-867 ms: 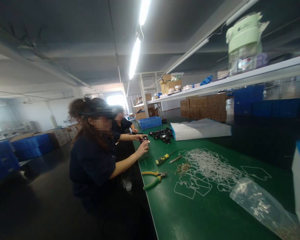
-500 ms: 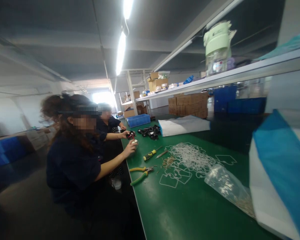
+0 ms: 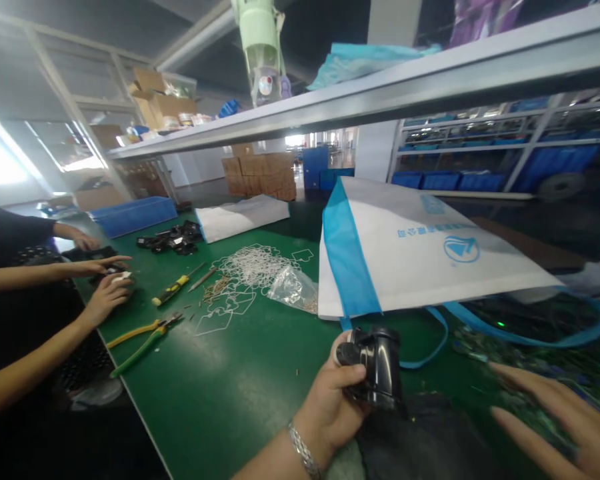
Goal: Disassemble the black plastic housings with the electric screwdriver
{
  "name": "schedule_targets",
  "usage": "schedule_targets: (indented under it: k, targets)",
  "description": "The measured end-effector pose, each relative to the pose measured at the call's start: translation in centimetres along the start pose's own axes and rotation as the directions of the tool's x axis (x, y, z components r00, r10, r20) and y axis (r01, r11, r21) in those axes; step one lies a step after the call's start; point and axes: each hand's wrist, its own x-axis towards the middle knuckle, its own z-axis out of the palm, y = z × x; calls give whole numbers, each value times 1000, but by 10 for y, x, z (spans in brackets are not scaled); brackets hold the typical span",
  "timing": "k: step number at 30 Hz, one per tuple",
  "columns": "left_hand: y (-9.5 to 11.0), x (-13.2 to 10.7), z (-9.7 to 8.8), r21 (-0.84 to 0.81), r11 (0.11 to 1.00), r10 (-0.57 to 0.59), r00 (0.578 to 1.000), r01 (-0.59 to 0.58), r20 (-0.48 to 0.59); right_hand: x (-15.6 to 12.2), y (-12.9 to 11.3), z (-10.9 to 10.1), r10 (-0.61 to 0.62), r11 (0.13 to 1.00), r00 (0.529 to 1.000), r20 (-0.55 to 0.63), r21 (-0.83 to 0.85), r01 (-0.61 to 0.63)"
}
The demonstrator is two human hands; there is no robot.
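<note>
My left hand (image 3: pixel 333 400) grips a glossy black plastic part (image 3: pixel 377 365) just above the green table (image 3: pixel 240 387); a bracelet shows at the wrist. My right hand (image 3: pixel 555 417) hovers at the lower right with fingers spread and holds nothing, over a dark pile of green circuit boards (image 3: pixel 520 347). A white and blue fabric bag (image 3: pixel 410 253) lies flat just behind both hands, its blue strap looping toward the black part.
To the left lie yellow-green pliers (image 3: pixel 143 337), a yellow screwdriver (image 3: pixel 173 288), white wire shapes (image 3: pixel 250 267), a clear plastic bag (image 3: pixel 293 288) and black parts (image 3: pixel 173 238). A co-worker's hands (image 3: pixel 105 293) work at the left edge. A shelf (image 3: pixel 380 87) runs overhead.
The view swung right and down from the co-workers to my own spot. Both my hands, the black part and the whole bag have come into view.
</note>
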Motion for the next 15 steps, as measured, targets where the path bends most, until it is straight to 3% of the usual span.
schedule_targets:
  k: [3,5,11,15]
  targets:
    - [-5,-1,-2,22,1000,-17,1000,17,-5,-4,-27,0,-147,989,985,87,19,146]
    - [-7,-2,-2,42,998,-54,999,53,5,-3,-44,-2,-161,986,980,117,52,156]
    - [-6,-3,-4,73,971,-234,970,230,62,-2,-58,-17,-18,988,974,224,154,-18]
    - [-8,-7,-4,128,952,-283,959,278,23,-4,-62,-21,67,965,938,340,217,-147]
